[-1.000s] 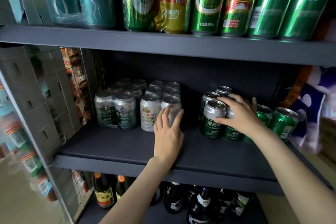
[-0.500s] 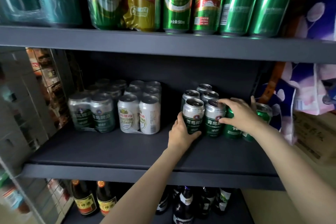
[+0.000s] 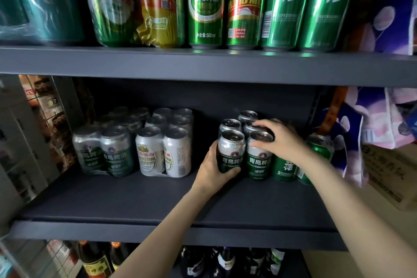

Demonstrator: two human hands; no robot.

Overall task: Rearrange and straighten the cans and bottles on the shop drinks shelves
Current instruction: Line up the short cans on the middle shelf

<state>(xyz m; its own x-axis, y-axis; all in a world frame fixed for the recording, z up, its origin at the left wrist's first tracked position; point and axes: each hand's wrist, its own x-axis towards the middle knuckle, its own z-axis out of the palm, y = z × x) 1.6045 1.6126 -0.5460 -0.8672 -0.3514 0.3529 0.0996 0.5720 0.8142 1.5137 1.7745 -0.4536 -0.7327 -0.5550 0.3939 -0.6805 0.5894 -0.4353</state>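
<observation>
On the dark middle shelf [image 3: 135, 201] stands a cluster of silver-and-green beer cans. My left hand [image 3: 213, 167] grips the front left can [image 3: 231, 150] low down, thumb across its base. My right hand [image 3: 277, 140] lies over the top of the front right can [image 3: 259, 160], fingers curled round its rim. Behind these stand more cans of the same kind [image 3: 230, 124]. Bright green cans [image 3: 285, 168] stand just right of them, partly hidden by my right wrist.
Two shrink-wrapped packs sit at the shelf's left: green-labelled cans [image 3: 106, 153] and white cans [image 3: 162, 151]. Tall green cans [image 3: 205, 4] line the upper shelf. Dark bottles [image 3: 94, 262] fill the shelf below. A patterned bag [image 3: 370, 124] and a cardboard box [image 3: 388, 174] are at right.
My left hand left the white pack and took hold of the front left can. My right hand shifted onto the front right can's top. The view moved closer.
</observation>
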